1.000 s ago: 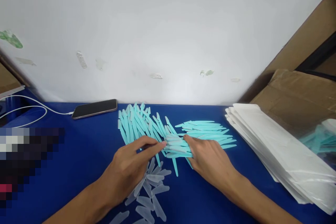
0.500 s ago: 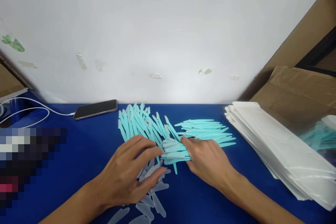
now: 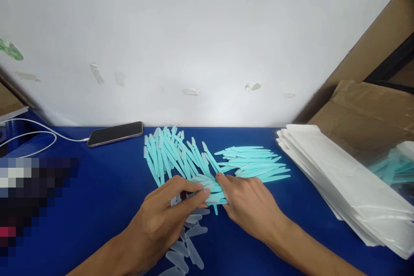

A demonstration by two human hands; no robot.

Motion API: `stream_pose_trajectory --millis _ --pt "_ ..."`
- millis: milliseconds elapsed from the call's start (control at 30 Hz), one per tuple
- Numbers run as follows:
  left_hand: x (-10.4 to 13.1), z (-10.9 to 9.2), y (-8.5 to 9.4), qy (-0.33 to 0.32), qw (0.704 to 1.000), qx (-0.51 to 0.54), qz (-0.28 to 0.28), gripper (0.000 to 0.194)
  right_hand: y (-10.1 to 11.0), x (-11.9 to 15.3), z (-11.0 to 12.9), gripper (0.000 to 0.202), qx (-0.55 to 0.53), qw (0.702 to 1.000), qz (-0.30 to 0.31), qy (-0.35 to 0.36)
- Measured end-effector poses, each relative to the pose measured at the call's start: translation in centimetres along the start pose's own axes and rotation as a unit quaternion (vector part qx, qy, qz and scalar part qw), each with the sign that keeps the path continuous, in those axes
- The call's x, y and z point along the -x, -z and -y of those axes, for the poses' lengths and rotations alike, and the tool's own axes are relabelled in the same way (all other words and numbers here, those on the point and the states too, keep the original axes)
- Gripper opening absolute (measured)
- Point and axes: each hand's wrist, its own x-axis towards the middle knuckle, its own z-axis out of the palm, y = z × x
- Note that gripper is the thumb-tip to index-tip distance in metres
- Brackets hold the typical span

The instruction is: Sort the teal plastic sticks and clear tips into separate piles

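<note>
My right hand (image 3: 249,198) is wrapped round a bundle of turquoise eyebrow razors (image 3: 217,198), their blade ends pointing left. At those ends, the thumb and forefinger of my left hand (image 3: 168,211) are pinched together on a razor tip; whether they grip its clear cover or the razor itself is hard to see. A fanned pile of turquoise razors (image 3: 168,151) lies behind my left hand. More razors (image 3: 255,159) lie sideways beyond my right hand. Translucent blade covers (image 3: 195,252) are scattered below, partly hidden by my left hand.
A phone (image 3: 115,134) on a white cable (image 3: 66,139) lies at the back left of the blue table (image 3: 97,194). White packaging sleeves (image 3: 349,181) are stacked on the right. Beyond them stand a cardboard box (image 3: 365,112) and a bag of turquoise pieces (image 3: 393,166). A white wall (image 3: 207,43) rises behind.
My left thumb and forefinger have moved right and closed at the blade ends of the bundle. My right hand keeps hold of the bundle, shifted slightly left.
</note>
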Motion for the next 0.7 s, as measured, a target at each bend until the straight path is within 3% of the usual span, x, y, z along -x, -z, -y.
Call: stream_pose_trajectory --millis 133,500,700 --pt "-0.8 -0.1 0.5 -0.016 0.999 0.039 -0.005 0.059 0.1 -0.1 -0.1 0.031 -0.004 1.0 0.006 0.007" --pt "-1.6 -0.5 1.3 -0.017 1.0 -0.006 -0.009 0.059 0.3 -0.1 -0.5 0.033 -0.007 1.0 -0.012 0.001" --pt "-1.2 -0.2 1.5 -0.058 0.996 -0.064 -0.009 0.061 0.5 -0.1 -0.5 0.029 -0.021 1.0 -0.001 -0.005"
